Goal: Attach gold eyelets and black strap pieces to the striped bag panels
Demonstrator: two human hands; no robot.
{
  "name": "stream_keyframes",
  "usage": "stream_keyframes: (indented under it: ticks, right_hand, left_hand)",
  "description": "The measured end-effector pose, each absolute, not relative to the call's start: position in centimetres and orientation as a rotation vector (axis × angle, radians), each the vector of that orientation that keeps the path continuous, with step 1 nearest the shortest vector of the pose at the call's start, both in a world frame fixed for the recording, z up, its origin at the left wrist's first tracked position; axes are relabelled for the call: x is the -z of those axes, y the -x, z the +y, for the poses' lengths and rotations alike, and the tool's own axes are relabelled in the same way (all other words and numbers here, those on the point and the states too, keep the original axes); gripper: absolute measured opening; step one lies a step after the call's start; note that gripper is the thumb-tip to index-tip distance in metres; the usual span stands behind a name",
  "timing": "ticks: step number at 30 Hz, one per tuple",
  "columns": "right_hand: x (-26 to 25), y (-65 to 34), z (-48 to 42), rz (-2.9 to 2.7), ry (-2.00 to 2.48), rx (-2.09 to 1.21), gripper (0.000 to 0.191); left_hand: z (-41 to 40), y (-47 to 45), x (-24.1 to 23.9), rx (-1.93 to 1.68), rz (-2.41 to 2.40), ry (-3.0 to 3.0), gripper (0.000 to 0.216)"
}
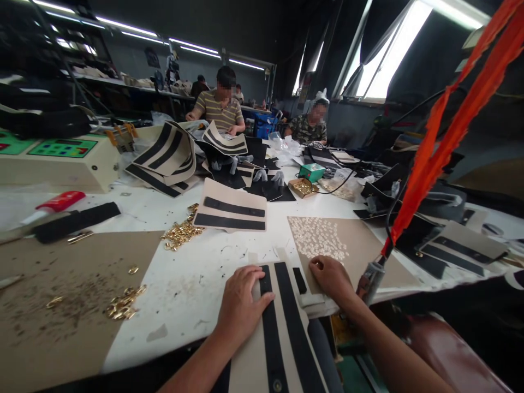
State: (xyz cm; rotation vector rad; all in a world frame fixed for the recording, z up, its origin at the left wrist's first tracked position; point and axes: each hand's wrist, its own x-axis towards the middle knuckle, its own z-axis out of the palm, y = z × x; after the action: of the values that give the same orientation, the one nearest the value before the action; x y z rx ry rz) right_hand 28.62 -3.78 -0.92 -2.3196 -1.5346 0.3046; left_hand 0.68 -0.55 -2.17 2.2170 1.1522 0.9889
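Observation:
A beige panel with two black strips point(272, 322) lies at the table's front edge and hangs over it toward me. My left hand point(244, 297) rests on its left side, fingers lying over the near black strip and thumb apart. Right of the panel, my right hand point(331, 277) is curled with thumb and forefinger together, over a brown board point(364, 245). Whatever its fingers may hold is hidden. Many small whitish pieces point(321, 234) are spread on that board just beyond the hand. Low on the panel's left strip sits a round metal fitting point(277, 385).
Gold metal fittings point(182, 232) lie heaped left of another striped panel point(230, 206). More lie on the left brown board point(82, 295). An orange strip point(442, 131) hangs at right above a metal tool point(370, 281). Two people sit across the table.

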Motion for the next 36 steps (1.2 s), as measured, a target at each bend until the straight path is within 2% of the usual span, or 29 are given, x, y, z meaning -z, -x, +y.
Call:
stream_keyframes:
  ticks: [6, 17, 19, 22, 24, 28, 36]
  right_hand:
    - [0.6, -27.8, -4.1, -1.75, 2.319, -0.322, 0.017]
    - [-0.2, -27.7, -3.8, -2.025, 2.277, -0.124, 0.028]
    - [-1.0, -26.8, -3.8, -1.985, 2.216, -0.227, 0.032]
    - [-2.3, -23.9, -3.7, -1.849, 1.947, -0.68, 0.036]
    - [-2.9, -21.6, -3.4, -1.808, 1.769, -0.904, 0.031]
    - [-2.6, -18.8, -2.3, -1.903, 1.672, -0.935, 0.024]
    - [-1.0, -19.0, -1.7, -1.899, 1.765, -0.896, 0.02]
  left_hand:
    - [-0.8, -0.7, 2.5, -0.978, 1.154, -2.197, 0.041]
    - [-1.1, -0.7, 2.2, -0.985, 1.157, -2.149, 0.043]
    - [-1.2, -0.7, 2.3, -0.984, 1.158, -2.144, 0.046]
    - [-1.2, -0.8, 2.5, -0.988, 1.156, -2.148, 0.047]
    - [-1.2, -0.8, 2.7, -0.998, 1.155, -2.145, 0.047]
    - [-1.2, -0.7, 2.8, -1.002, 1.153, -2.125, 0.047]
    - [-1.2, -0.8, 2.6, -0.97, 1.159, -2.123, 0.045]
